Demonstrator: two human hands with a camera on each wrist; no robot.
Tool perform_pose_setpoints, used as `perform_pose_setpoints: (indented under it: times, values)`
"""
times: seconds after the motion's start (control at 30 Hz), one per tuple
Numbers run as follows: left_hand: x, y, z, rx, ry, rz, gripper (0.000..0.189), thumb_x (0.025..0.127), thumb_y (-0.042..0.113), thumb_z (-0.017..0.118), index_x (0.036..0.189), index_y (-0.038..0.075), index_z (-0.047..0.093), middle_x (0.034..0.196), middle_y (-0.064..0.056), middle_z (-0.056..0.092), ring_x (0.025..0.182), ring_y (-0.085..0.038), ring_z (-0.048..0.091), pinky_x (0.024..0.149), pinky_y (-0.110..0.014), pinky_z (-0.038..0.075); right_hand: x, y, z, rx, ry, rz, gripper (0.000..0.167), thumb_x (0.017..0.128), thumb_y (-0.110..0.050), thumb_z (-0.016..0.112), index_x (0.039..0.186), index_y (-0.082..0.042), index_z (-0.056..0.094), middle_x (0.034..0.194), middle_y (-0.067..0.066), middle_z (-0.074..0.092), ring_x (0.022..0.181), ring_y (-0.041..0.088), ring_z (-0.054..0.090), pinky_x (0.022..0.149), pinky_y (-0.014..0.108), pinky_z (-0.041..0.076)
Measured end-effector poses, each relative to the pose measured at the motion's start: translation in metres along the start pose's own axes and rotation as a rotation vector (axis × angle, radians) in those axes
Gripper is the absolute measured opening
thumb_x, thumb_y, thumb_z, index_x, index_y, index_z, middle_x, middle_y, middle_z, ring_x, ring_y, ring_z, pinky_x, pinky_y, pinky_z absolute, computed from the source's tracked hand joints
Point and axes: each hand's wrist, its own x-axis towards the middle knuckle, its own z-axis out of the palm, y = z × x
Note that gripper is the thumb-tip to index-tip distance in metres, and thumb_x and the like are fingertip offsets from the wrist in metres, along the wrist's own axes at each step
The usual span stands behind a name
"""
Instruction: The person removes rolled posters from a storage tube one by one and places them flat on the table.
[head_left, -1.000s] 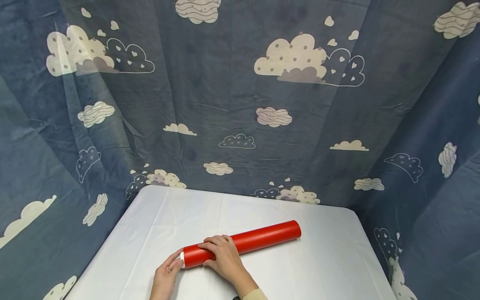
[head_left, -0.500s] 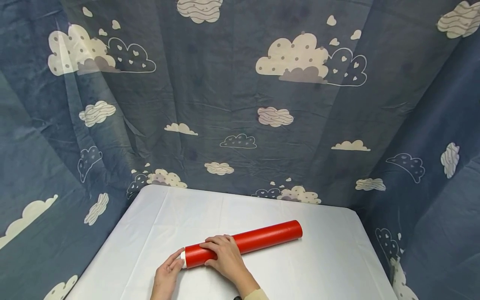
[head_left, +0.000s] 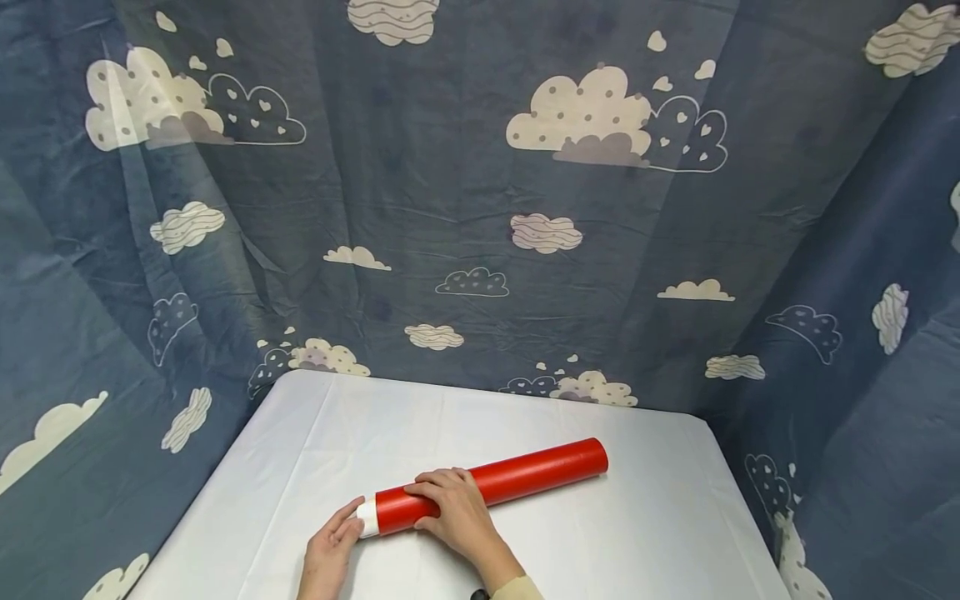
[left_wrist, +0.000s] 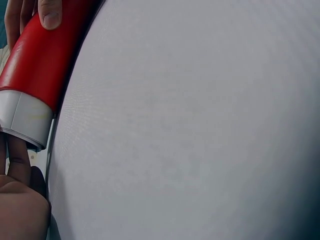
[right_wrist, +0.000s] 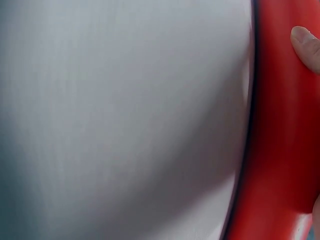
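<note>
On my head feed, the left hand (head_left: 327, 552) pinches the white section (head_left: 367, 518) that sticks out of the red tube's left end; in the left wrist view I see its fingers (left_wrist: 17, 157) at the rim, reaching into the hollow. The right hand (head_left: 459, 515) is clamped over the red tube (head_left: 536, 473) near that same end, thumb on the side toward the person, the other fingers across the top. Just below the tube I make out a pale sleeve (head_left: 517, 589) and a small dark object (head_left: 480, 594) at the right wrist. The tube lies slanted on a white-covered table (head_left: 600, 542), its right end farther from the person. Beyond the tube, and to both sides of it, I have blue-grey cloth (head_left: 420, 183) printed with clouds.
</note>
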Motion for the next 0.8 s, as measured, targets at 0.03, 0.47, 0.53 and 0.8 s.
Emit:
perform_pose_setpoints:
  times: [0.03, 0.47, 0.53, 0.8]
  values:
    - [0.0, 0.0, 0.0, 0.001, 0.001, 0.006, 0.05, 0.104, 0.03, 0.07, 0.148, 0.006, 0.062, 0.133, -0.015, 0.074, 0.104, 0.02, 0.059, 0.086, -0.003, 0.044, 0.0, 0.001, -0.001, 0.002, -0.003, 0.002, 0.055, 0.079, -0.038, 0.094, 0.13, -0.037, 0.075, 0.128, -0.012, 0.075, 0.122, 0.009, 0.066, 0.11, 0.039, 0.048]
    - [0.002, -0.004, 0.0, 0.007, 0.009, -0.014, 0.05, 0.104, 0.031, 0.071, 0.148, 0.009, 0.063, 0.134, -0.015, 0.074, 0.102, 0.021, 0.058, 0.085, -0.002, 0.041, -0.004, 0.014, -0.008, 0.024, -0.03, 0.023, 0.056, 0.079, -0.035, 0.094, 0.131, -0.037, 0.074, 0.128, -0.012, 0.074, 0.123, 0.01, 0.066, 0.111, 0.04, 0.047]
    - [0.002, -0.004, 0.0, 0.003, 0.012, -0.021, 0.049, 0.104, 0.028, 0.07, 0.148, 0.009, 0.062, 0.132, -0.014, 0.076, 0.1, 0.021, 0.058, 0.085, -0.003, 0.042, -0.005, 0.016, -0.007, 0.026, -0.036, 0.03, 0.056, 0.079, -0.036, 0.094, 0.131, -0.038, 0.074, 0.128, -0.013, 0.074, 0.123, 0.01, 0.065, 0.112, 0.04, 0.047]
    - [0.0, -0.001, -0.001, 0.03, 0.008, -0.019, 0.053, 0.103, 0.034, 0.071, 0.149, 0.01, 0.062, 0.124, -0.008, 0.08, 0.102, 0.019, 0.057, 0.086, -0.003, 0.04, -0.006, 0.023, -0.01, 0.029, -0.052, 0.054, 0.055, 0.08, -0.037, 0.094, 0.132, -0.037, 0.074, 0.132, -0.013, 0.073, 0.126, 0.011, 0.064, 0.112, 0.039, 0.046]
